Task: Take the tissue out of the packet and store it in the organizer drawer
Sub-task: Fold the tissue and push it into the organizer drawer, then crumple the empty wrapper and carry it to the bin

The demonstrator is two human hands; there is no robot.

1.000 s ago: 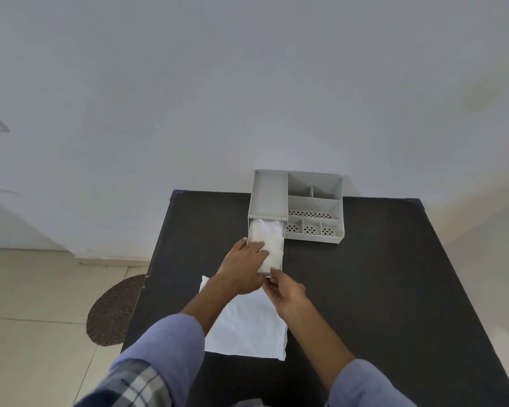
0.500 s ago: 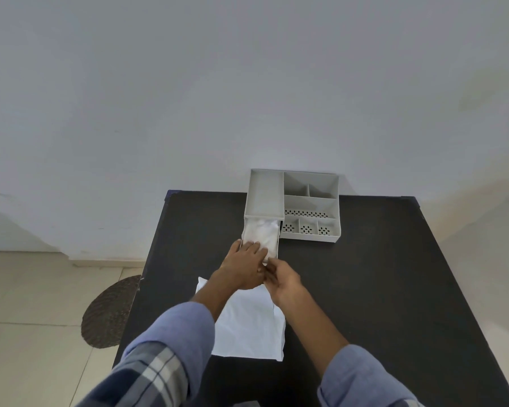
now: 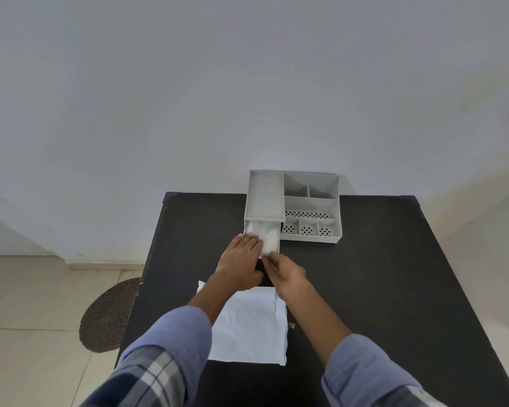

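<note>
Counting what shows: one grey organizer at the upper centre of the frame, one drawer pulled partly out of its left side toward the bottom of the frame, one white tissue lying inside that drawer, one flat white packet at lower centre, one black table under all of them, and two hands. The organizer's right part has six open compartments on top: two at the back, one wide one in the middle, three small perforated ones in front.

The left hand lies palm down, fingers held together and flat, its fingertips resting on the near left part of the tissue and the drawer's front edge. The tissue reaches up-frame from those fingertips and disappears under the organizer's left tray.

The right hand sits just right of the left, its thumb and forefinger closed on the near right corner of the drawer; whether they also catch the tissue's edge cannot be told.

The packet lies below both hands, partly covered by the left wrist. A round dark mat shows on the floor at lower left.
</note>
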